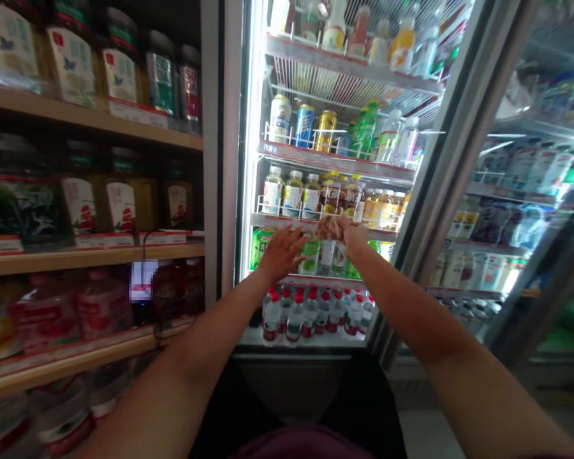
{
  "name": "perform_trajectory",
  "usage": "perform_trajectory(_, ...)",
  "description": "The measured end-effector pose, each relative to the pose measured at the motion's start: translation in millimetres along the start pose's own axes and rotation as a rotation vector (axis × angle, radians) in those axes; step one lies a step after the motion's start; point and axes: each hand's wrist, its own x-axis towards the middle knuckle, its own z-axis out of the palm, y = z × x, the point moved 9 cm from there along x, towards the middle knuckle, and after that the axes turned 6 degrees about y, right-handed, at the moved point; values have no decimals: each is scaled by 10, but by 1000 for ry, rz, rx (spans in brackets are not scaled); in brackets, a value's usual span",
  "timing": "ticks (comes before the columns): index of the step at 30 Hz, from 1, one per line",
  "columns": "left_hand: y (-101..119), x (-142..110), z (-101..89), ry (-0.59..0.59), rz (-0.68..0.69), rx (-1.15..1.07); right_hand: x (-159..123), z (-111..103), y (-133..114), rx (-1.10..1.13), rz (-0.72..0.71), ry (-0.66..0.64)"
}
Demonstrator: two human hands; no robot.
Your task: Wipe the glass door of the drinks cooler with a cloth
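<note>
Both my hands reach into a lit drinks fridge. My right hand (pixel 353 234) is closed on a crumpled brownish cloth (pixel 330 227), pressed at the front rail of a middle shelf (pixel 287 222). Behind the cloth stand dark tea bottles with yellow caps (pixel 332 191). My left hand (pixel 282 254) is open with its fingers spread and holds nothing. It hovers in front of green packs (pixel 262 247) and a green-labelled bottle (pixel 310 258) on the shelf below. Clear bottles (pixel 326 258) stand under the cloth, partly hidden by it.
Red-capped bottles (pixel 295 317) fill the fridge floor. Cans (pixel 305 125) and bottles line the upper shelves behind wire rails. On the left, wooden shelves (pixel 90 258) hold large bottles, with a small blurred device (pixel 143 280) hanging there. A fridge door frame (pixel 452 166) slants at the right.
</note>
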Motion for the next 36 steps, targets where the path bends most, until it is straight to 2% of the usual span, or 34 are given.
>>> perform_trajectory(2, 258, 287, -112, 52, 175, -29, -2, 60, -72, -28, 10, -9)
perform_trajectory(4, 415, 569, -129, 27, 252, -26, -2, 124, -162, -64, 14, -43)
perform_trajectory(7, 432, 903, -48, -66, 200, 29, -1, 208, -330, -147, -9, -141)
perform_trajectory(10, 412, 1062, 17, -108, 162, 55, 5, 186, -541, -235, -96, -198)
perform_trajectory(11, 423, 1092, 28, -104, 161, 52, 7, 154, -630, -263, -156, -200)
perform_trajectory(13, 470, 1135, 48, -79, 164, 43, -21, 108, -869, -409, -404, -208)
perform_trajectory(15, 527, 1167, 75, -43, 151, 34, -104, 124, -1062, -697, -744, -229)
perform_trajectory(16, 551, 1178, 94, -28, 138, 30, -122, 135, -1088, -869, -880, -232)
perform_trajectory(17, 571, 1183, 115, -15, 126, 26, -89, 126, -1069, -1030, -953, -225)
perform_trajectory(19, 590, 1183, 149, 10, 112, 19, 101, 40, -976, -1238, -937, -207)
perform_trajectory(21, 583, 1179, 173, 23, 126, 16, 306, -40, -876, -1336, -891, -228)
perform_trajectory(24, 523, 1221, 201, 1, 184, 15, 495, -81, -765, -1369, -905, -299)
perform_trajectory(27, 450, 1368, 190, -58, 258, 10, 548, -83, -699, -1355, -931, -323)
perform_trajectory(31, 352, 1727, 11, -67, 307, 41, 509, -50, -615, -1382, -900, -315)
perform_trajectory(36, 109, 2229, -299, -13, 218, 101, 458, -15, -602, -1396, -856, -276)
